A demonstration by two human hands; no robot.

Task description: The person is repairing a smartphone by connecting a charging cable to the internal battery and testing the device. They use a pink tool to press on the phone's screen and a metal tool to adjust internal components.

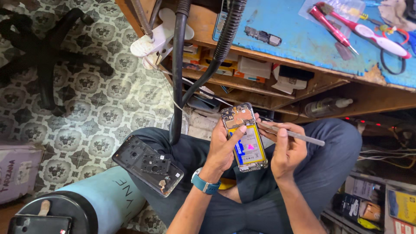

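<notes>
1. One wooden workbench point(303, 65) with a blue mat point(299, 34) on top filled the upper right of the view, and a patterned tile floor point(108, 104) spread out to the left.
2. A pale blue cylinder point(104, 199) with a black cap lay at lower left, beside the seated person's dark trousers point(329, 156).
3. Two black hoses point(182, 73) hung down from the bench edge toward the lap, next to a white clamp point(158, 41).
4. A detached black phone back cover point(147, 166) rested on the person's left knee, inner side up.
5. The opened smartphone point(244, 136), its yellow-framed battery and circuit board exposed, was held upright over the lap, between both hands.
6. The left hand point(223, 149), with a blue watch point(204, 183) on its wrist, was closed around the phone's left edge, thumb lying across the battery.
7. The right hand point(284, 149) was clamped on a thin metal tool point(297, 135), whose tip sat at the phone's right edge while the rest stuck out to the right.
8. Red-handled screwdrivers point(331, 24), a white and red toothbrush point(372, 37) and a small dark phone part point(263, 36) lay on the mat, well apart from the hands.
</notes>
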